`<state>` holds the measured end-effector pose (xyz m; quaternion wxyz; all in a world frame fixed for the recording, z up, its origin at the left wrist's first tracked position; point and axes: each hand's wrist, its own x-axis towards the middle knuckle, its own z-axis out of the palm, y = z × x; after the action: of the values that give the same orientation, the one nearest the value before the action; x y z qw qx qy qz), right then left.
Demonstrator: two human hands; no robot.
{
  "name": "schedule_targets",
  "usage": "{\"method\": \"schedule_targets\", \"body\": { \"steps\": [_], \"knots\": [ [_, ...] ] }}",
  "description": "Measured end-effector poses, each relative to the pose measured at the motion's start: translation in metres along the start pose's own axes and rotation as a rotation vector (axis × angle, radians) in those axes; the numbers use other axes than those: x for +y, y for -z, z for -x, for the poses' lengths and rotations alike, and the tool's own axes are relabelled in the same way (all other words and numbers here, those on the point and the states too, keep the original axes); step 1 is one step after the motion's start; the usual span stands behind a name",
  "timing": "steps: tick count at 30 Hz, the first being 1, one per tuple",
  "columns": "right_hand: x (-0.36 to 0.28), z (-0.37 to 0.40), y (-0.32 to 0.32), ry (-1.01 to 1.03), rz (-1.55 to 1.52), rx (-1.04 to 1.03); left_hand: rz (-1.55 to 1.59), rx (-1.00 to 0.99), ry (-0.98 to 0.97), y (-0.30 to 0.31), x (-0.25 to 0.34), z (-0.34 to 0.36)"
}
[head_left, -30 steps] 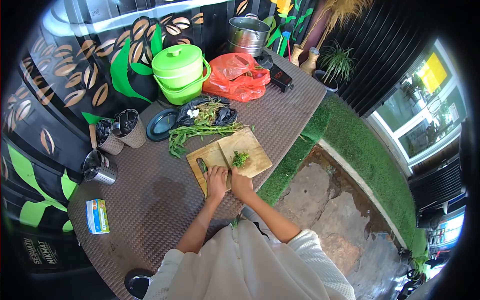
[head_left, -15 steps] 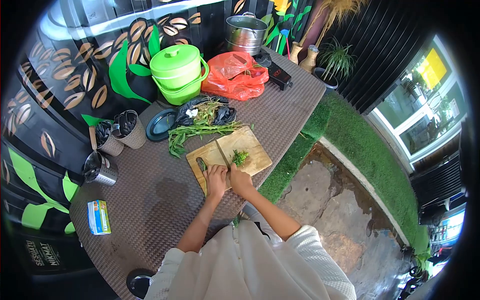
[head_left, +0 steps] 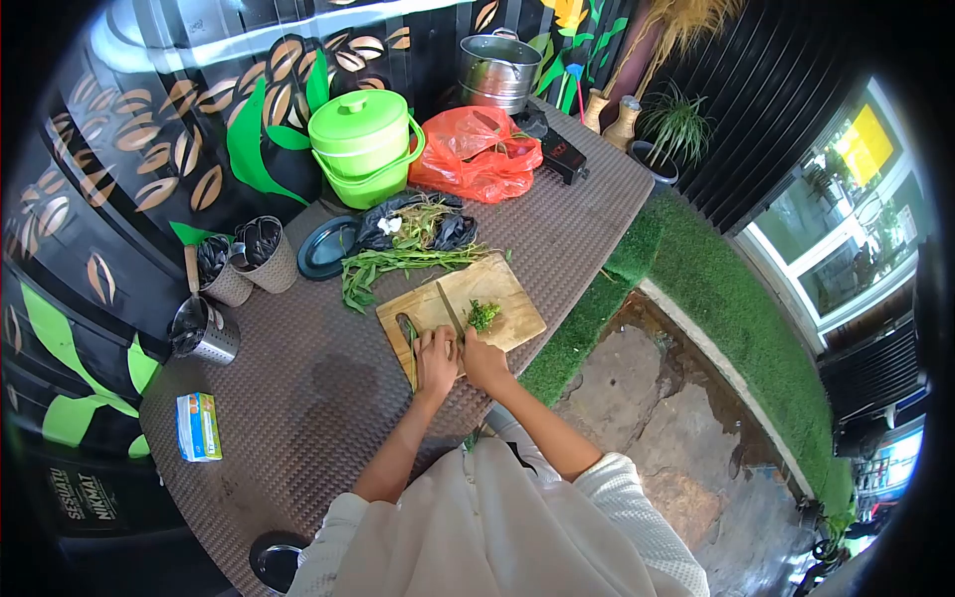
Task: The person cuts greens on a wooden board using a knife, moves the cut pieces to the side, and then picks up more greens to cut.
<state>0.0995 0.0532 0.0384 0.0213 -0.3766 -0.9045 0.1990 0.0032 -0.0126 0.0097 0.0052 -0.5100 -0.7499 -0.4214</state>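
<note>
My right hand (head_left: 485,362) is wrapped round the handle of a knife (head_left: 451,306), whose blade points away from me across the wooden cutting board (head_left: 512,323). Beside it, my left hand (head_left: 436,360) presses down on the board with curled fingers. A bit of green stem (head_left: 412,332) shows at its left edge; the rest is hidden under the fingers. Right of the blade lies a small heap of chopped greens (head_left: 482,315). Long leafy green stalks (head_left: 408,263) stretch along the table just beyond the board.
Behind the stalks are a black plastic bag with trimmings (head_left: 428,221), a dark plate (head_left: 326,249), a green lidded bucket (head_left: 360,149), a red plastic bag (head_left: 477,159) and a steel pot (head_left: 499,75). Utensil holders (head_left: 267,261) and a tissue pack (head_left: 198,428) stand left on the woven-pattern table (head_left: 288,398).
The whole view has shifted slightly. Both hands stay close together on the board, with the knife in nearly the same place.
</note>
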Motion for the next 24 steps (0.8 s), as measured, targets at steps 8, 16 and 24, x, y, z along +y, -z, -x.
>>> {"method": "schedule_targets", "body": {
  "steps": [8,16,24],
  "knots": [
    [-0.008,0.0,-0.014,-0.104,-0.043,0.026,0.17,0.067,0.073,-0.002,-0.005,-0.001],
    [-0.015,0.012,-0.012,-0.115,-0.006,0.03,0.365,0.075,0.168,0.001,-0.002,-0.003],
    [-0.001,-0.007,-0.002,-0.066,0.044,0.003,0.217,0.07,0.113,0.006,0.003,-0.006]
  ]
}}
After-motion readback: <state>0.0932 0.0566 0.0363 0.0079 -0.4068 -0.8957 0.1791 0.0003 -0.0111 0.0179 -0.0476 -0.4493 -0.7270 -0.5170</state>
